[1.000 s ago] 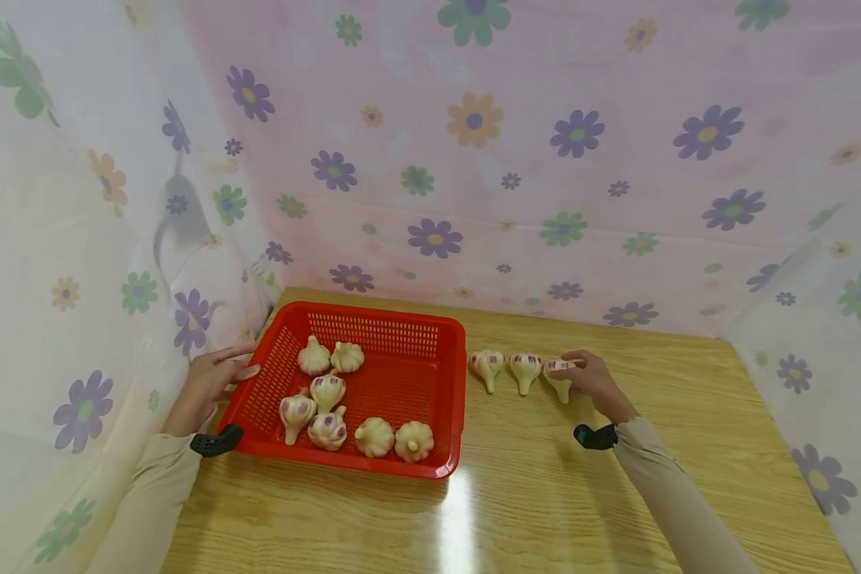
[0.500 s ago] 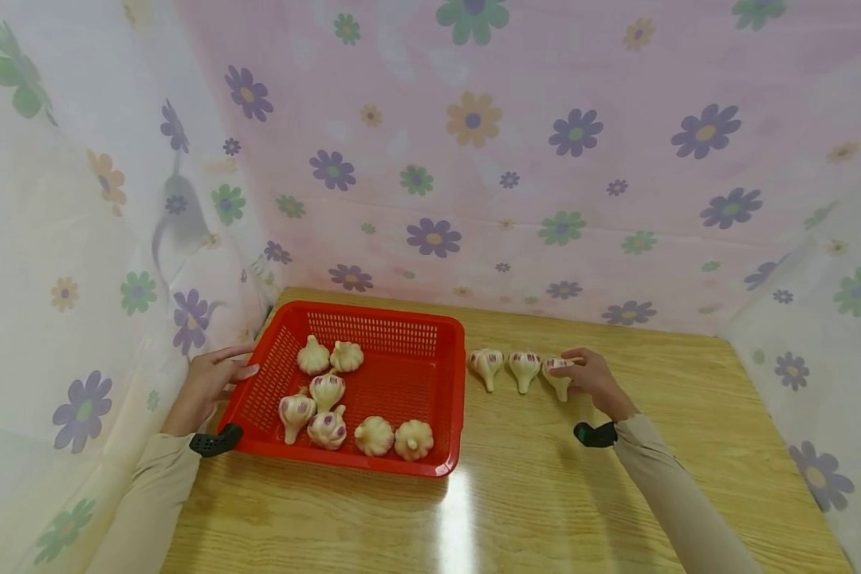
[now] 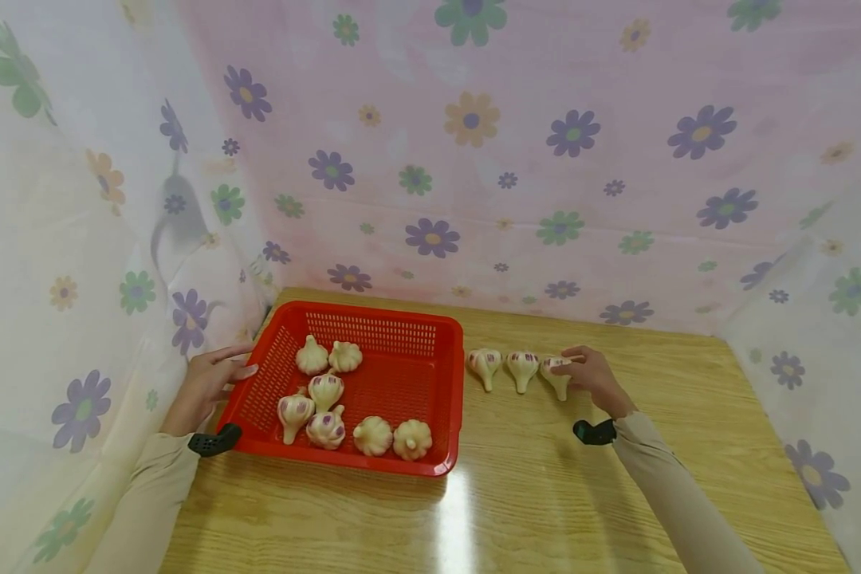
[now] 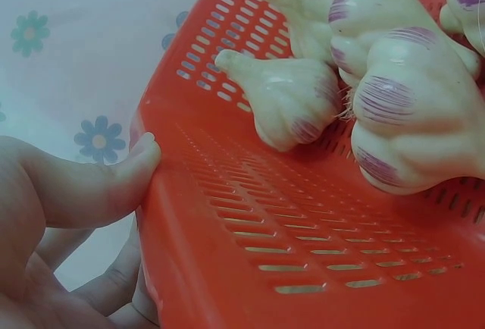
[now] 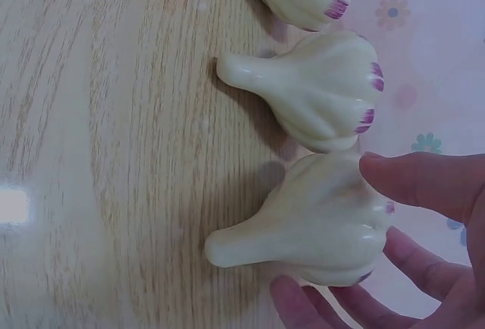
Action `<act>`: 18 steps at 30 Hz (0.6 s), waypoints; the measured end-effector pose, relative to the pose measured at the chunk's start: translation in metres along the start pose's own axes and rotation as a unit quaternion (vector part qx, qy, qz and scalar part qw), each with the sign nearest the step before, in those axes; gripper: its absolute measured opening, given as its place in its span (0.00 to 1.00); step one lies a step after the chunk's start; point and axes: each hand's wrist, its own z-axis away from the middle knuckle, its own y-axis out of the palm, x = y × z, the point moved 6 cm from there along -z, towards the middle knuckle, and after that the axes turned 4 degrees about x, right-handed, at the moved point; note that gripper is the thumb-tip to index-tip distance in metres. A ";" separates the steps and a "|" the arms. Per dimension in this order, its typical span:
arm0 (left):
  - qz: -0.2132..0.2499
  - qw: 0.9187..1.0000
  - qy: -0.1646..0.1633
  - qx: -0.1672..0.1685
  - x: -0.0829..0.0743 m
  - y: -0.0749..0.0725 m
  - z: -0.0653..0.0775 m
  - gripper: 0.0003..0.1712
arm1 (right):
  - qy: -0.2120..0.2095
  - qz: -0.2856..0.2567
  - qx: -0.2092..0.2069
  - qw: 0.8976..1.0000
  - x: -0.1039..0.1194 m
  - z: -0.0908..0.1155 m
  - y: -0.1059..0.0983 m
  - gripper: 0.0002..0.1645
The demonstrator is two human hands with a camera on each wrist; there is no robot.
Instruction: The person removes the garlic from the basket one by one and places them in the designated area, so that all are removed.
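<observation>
My left hand (image 3: 202,388) grips the left rim of a red plastic basket (image 4: 178,215), thumb on the rim and fingers curled against the outside. Inside lie several garlic bulbs (image 3: 326,429), pale cream, some streaked purple. To the right of the basket, three bulbs stand in a row on the table, necks toward the person. Around the rightmost garlic bulb (image 5: 318,223) curl the thumb and fingers of my right hand (image 3: 594,379). The middle bulb (image 5: 311,90) sits close beside it, and the third bulb (image 3: 485,367) is nearest the basket.
The wooden table (image 3: 545,502) carries everything. Floral curtains (image 3: 373,72) hang behind the table and along both sides. The basket's right rim is close to the row of bulbs. Each wrist wears a black camera mount (image 3: 215,440).
</observation>
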 end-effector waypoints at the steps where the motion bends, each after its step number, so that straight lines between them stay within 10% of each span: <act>1: -0.002 1.000 0.001 0.001 0.000 0.000 0.000 0.36 | -0.002 0.007 0.001 1.000 0.002 0.000 0.000 0.37; 18: -0.002 1.000 -0.003 -0.007 0.001 -0.001 -0.001 0.36 | -0.076 0.107 0.011 0.991 0.062 0.014 0.009 0.32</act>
